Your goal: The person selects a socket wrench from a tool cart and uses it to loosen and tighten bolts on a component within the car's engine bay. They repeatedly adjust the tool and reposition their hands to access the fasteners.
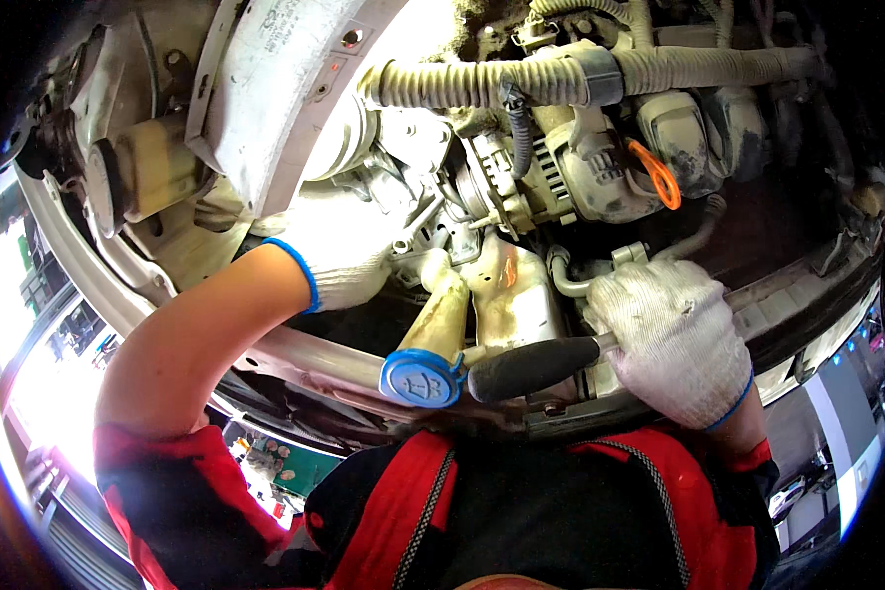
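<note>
My left hand (349,261), in a white knit glove with a blue cuff, reaches into the engine bay beside the alternator (492,182). Strong glare washes out its fingers, so their grip does not show. A slim metal piece (421,218) lies close to its fingertips; I cannot tell if the hand touches it. My right hand (664,329), gloved the same way, is closed around the metal shaft of a black-handled tool (536,369). The handle points left, toward the blue washer-fluid cap (422,379) on its yellowed filler neck (441,315). The tool's far end is hidden by the hand.
A ribbed hose (462,85) crosses above the alternator. An orange dipstick loop (656,175) stands at its right. A pale metal panel (275,79) rises at the upper left, near a yellowed fluid reservoir (152,167). The car's front crossmember (310,359) runs before my body.
</note>
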Demonstrator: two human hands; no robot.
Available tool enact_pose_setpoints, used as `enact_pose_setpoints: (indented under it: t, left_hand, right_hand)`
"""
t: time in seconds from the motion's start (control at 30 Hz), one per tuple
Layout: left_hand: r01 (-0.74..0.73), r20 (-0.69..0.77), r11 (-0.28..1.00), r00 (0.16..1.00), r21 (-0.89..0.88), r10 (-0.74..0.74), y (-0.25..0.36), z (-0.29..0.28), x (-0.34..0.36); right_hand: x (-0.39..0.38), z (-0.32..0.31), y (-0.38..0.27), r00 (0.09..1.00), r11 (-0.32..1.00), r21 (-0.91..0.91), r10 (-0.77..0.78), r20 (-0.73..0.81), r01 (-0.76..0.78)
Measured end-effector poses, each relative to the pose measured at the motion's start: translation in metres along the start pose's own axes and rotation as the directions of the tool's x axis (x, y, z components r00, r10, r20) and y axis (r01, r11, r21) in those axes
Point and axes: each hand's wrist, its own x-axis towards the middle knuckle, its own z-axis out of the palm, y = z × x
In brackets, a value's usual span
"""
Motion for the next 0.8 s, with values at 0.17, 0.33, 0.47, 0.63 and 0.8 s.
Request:
enact_pose_setpoints:
  t: [0.17,0.33,0.47,0.63,0.8]
  left_hand:
    - [0.104,0.161,0.98,0.984,-0.167,-0.077,-0.007,0.005,0.044]
    - [0.098,0.005,0.944,0.995,-0.314,-0.102,-0.011,0.017,0.052]
    - [0.146,0.033,0.947,0.989,-0.288,-0.142,-0.002,0.001,0.045]
    - [0.124,0.166,0.975,0.982,-0.183,-0.093,-0.025,0.018,0.082]
    - [0.197,0.148,0.944,0.976,-0.266,-0.162,-0.021,0.015,0.08]
  right_hand:
    - [0.0,0.004,0.002,0.988,0.996,-0.028,0.086,0.128,-0.083]
    - [-0.002,0.0,0.004,0.992,0.998,0.045,0.04,0.122,-0.046]
    - [-0.004,0.002,0.005,0.992,0.999,0.041,0.027,0.124,-0.032]
    - [-0.004,0.003,0.004,0.987,0.999,-0.032,0.037,0.158,-0.032]
    - [-0.005,0.004,0.003,0.989,0.998,-0.013,0.055,0.136,-0.054]
